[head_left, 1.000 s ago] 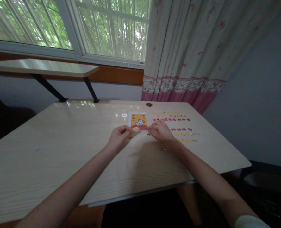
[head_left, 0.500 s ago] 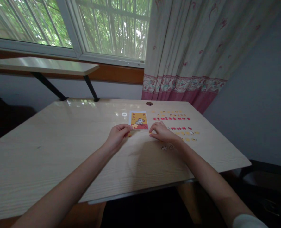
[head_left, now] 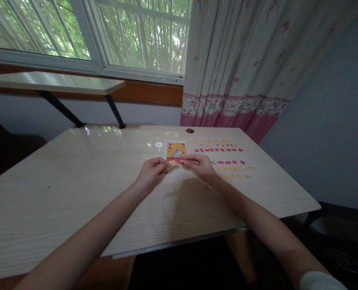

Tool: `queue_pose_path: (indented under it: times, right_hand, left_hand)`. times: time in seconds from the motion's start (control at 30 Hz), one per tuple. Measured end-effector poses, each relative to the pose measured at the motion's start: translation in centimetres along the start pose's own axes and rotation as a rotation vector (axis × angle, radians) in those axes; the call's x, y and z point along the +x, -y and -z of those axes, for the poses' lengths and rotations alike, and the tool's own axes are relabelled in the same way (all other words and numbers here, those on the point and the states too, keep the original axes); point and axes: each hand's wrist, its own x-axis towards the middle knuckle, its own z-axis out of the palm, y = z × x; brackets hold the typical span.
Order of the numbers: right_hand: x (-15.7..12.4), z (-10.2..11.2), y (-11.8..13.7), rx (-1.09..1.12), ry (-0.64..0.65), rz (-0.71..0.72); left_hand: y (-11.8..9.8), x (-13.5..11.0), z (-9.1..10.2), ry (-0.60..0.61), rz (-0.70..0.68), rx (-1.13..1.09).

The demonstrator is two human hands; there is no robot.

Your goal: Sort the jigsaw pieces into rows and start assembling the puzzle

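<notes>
Jigsaw pieces [head_left: 173, 162] in yellow are pinched between the thumb and fingers of my left hand [head_left: 153, 169]. Close beside them, my right hand [head_left: 200, 164] has its fingers pinched on a small dark red and yellow piece [head_left: 182, 162]. Just behind both hands lies a picture card [head_left: 176, 149] showing a white animal on an orange and red ground; my fingertips hide its lower edge. A few reddish pieces [head_left: 166, 171] show beneath my left fingers, and I cannot make out whether they are held or on the table.
Rows of red pieces [head_left: 219, 150] and yellow pieces [head_left: 235, 176] lie on the table [head_left: 85, 193] to the right. A white ring [head_left: 158, 144] sits left of the card. A raised shelf [head_left: 76, 83] stands at the back left, near the window. A curtain [head_left: 227, 80] hangs behind.
My right hand has moved left, from beside the card to its lower edge, bringing a small piece against those in my left hand. My left hand stays nearly still.
</notes>
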Motion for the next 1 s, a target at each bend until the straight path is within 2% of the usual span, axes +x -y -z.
queue_pose_path:
  times: [0.13, 0.3, 1.0]
  right_hand:
    - [-0.7, -1.0, 0.4, 0.053, -0.03, -0.012]
    - [-0.9, -1.3, 0.9, 0.086, -0.08, -0.005]
    - [-1.0, -1.4, 1.1, 0.073, -0.068, 0.013]
  left_hand:
    - [0.2, -0.1, 0.0, 0.022, 0.002, -0.001]
    - [0.3, 0.0, 0.0, 0.03, -0.015, 0.025]
    - [0.1, -0.2, -0.1, 0.023, -0.078, 0.121]
